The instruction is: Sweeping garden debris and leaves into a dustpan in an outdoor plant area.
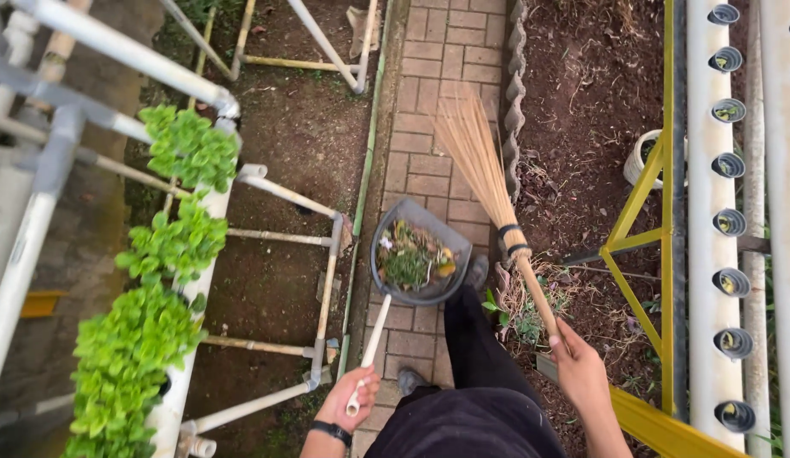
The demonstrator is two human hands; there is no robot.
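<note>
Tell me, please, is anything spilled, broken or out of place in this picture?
Nothing stands out. The plant waste lies inside the dustpan, held level by the left hand over the brick path, with none spilled. The right hand holds the stick broom, bristles fanned but whole.

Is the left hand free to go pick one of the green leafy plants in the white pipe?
Probably not right now. The left hand is closed on the white handle of the dustpan, which is full of garden scraps. The leafy plants sit close by on that side with nothing between, but the hand is busy.
</note>
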